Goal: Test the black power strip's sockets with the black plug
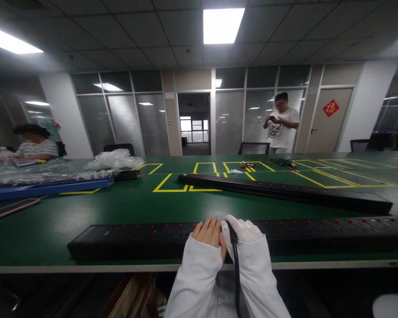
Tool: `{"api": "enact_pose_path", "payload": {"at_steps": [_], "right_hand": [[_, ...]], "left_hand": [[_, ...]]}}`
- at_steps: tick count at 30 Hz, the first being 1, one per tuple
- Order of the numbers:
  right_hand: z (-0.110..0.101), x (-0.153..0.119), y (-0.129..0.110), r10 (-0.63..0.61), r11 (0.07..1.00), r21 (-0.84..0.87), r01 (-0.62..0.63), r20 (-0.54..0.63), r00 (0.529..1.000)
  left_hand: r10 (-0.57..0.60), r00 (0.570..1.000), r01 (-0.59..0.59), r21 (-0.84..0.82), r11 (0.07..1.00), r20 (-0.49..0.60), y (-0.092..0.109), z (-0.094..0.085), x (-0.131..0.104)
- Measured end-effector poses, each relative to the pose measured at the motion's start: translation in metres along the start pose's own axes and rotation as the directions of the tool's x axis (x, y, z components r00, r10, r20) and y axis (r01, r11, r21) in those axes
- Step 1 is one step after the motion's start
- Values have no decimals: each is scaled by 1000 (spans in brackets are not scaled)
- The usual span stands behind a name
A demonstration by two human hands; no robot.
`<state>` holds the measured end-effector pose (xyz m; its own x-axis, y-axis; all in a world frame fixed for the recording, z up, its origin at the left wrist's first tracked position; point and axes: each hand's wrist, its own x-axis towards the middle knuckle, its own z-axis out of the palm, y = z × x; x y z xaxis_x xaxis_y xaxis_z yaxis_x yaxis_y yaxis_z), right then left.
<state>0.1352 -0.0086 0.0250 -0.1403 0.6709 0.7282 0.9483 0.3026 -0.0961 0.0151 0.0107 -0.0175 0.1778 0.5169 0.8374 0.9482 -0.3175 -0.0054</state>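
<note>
Across the near edge of the table lies a long black power strip (132, 242) with a row of small red dots along its top. My bare left hand (209, 234) rests over its middle, fingers bent over the top and thumb on the near side. Close against it, my right hand (247, 230) wears a white dotted glove and is closed. A black cable (236, 269) runs up from my lap and passes between the gloved thumb and fingers; its upper end is hidden there.
A second black power strip (285, 191) lies slantwise farther back. Left are clear plastic wrap (114, 160), a blue long piece (49, 189) and a phone-like slab (11, 209). Small tools (249, 164) lie beyond. One person (280, 126) stands behind the table; others sit far left.
</note>
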Motion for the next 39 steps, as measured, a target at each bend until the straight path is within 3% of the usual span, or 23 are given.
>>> {"api": "enact_pose_path", "payload": {"at_steps": [14, 26, 39], "right_hand": [[2, 0, 0, 16, 1000, 4, -16, 16, 1000], [7, 5, -2, 27, 1000, 7, -28, 58, 998], [9, 6, 1, -15, 1000, 5, 15, 68, 998]], "left_hand": [[-5, 1000, 4, -4, 1000, -18, 1, -4, 1], [-111, 983, 106, 40, 994, 144, 4, -1, 15], [-90, 995, 89, 16, 996, 52, 1, 8, 9]]}}
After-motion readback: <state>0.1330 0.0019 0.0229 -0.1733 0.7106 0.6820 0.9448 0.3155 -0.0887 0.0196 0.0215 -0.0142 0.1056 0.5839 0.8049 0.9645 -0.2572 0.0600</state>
